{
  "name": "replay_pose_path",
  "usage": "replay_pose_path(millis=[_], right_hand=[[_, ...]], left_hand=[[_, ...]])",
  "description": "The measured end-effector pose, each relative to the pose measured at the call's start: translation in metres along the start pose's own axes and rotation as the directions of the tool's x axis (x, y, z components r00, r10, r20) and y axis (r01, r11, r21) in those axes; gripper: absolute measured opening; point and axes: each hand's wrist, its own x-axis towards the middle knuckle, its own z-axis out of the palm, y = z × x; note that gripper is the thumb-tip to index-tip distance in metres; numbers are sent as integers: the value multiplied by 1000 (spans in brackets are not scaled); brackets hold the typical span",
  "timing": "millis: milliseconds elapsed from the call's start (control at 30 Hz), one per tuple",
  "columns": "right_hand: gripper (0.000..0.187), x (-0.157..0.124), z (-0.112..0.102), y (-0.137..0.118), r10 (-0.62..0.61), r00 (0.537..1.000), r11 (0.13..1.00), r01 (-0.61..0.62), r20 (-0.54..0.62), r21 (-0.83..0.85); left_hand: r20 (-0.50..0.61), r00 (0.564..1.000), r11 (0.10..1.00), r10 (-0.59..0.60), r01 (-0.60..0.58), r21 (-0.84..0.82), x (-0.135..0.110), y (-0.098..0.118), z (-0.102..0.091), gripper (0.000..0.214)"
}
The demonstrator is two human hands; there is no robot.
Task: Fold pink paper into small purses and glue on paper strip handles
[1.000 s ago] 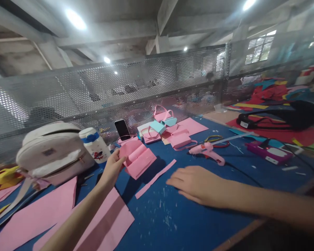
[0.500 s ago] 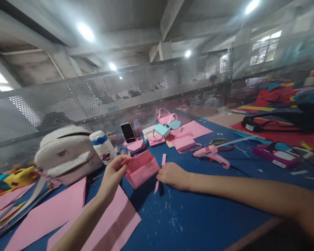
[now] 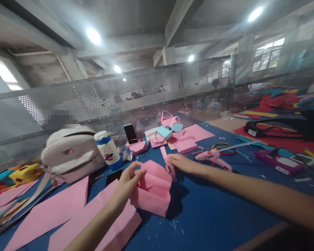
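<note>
A small pink paper bag (image 3: pixel 153 190), folded like a box with its top gaping, is pinched at its left edge by my left hand (image 3: pixel 132 177). My right hand (image 3: pixel 179 164) grips a narrow pink paper strip (image 3: pixel 164 152) close to the bag's right side. One end of the strip sticks up above my fingers and the other curls down against the bag. Whether strip and bag are joined there I cannot tell. Right of my right hand lies a pink glue gun (image 3: pixel 214 157) with a clear glue stick in its back.
Large pink sheets (image 3: pixel 52 209) lie at the left by a white backpack (image 3: pixel 73 153) and a bottle (image 3: pixel 108 150). Finished-looking small bags (image 3: pixel 185 143) and a phone (image 3: pixel 131 134) stand at the back. Scissors (image 3: pixel 225 148) and a purple device (image 3: pixel 279 162) are on the right.
The bag has come closer and tilted, showing more of its inside. My right hand has brought the strip up against the bag's right side.
</note>
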Motion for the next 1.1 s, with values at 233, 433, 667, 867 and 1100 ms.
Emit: replay_pose_path(millis=[233, 433, 667, 867, 1100], right_hand=[[30, -8, 12, -17, -107, 994, 991, 108, -16, 73], [13, -20, 8, -26, -150, 986, 989, 149, 74, 26], [12, -26, 7, -27, -167, 981, 984, 160, 93, 80], [22, -19, 16, -17, -133, 988, 956, 149, -83, 252], [63, -19, 15, -16, -73, 987, 938, 116, -142, 328]], left_hand=[[117, 990, 996, -81, 78, 31, 7, -10, 24, 46], [58, 997, 999, -41, 41, 9, 19, -10, 25, 44], [53, 998, 999, -45, 44, 16, 22, -7, 24, 37], [14, 1000, 1000, -27, 27, 14, 26, -11, 17, 34], [-61, 998, 1000, 7, -6, 4, 32, -26, 12, 40]])
